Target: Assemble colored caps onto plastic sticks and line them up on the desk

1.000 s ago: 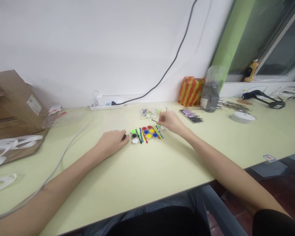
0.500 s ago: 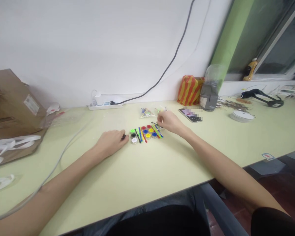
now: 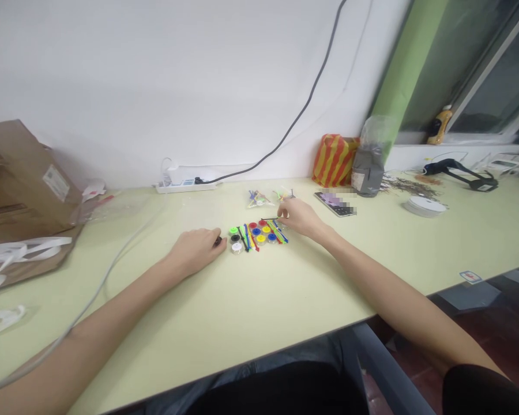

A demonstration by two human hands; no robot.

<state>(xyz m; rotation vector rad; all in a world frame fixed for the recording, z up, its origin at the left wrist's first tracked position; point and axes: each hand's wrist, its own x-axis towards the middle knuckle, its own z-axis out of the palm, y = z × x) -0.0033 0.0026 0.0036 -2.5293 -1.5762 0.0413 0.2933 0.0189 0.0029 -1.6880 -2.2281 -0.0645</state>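
Working well inside front edge of counter (image 3: 233, 323); pinching black stick (image 3: 269, 219) in right hand (image 3: 300, 218), dark piece (image 3: 217, 241) in left hand (image 3: 194, 249), apart; flanking coloured discs (image 3: 256, 231), facing bagged pieces (image 3: 258, 199).

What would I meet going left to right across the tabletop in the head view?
Brown paper bag → left hand → white-topped round piece → front yellow-topped piece → front blue-topped piece → right hand → gray bag → white disc → blue-bordered sticker.

Discs (image 3: 260, 239) lie on the table (image 3: 242, 317) between 2 hands (image 3: 196, 249).
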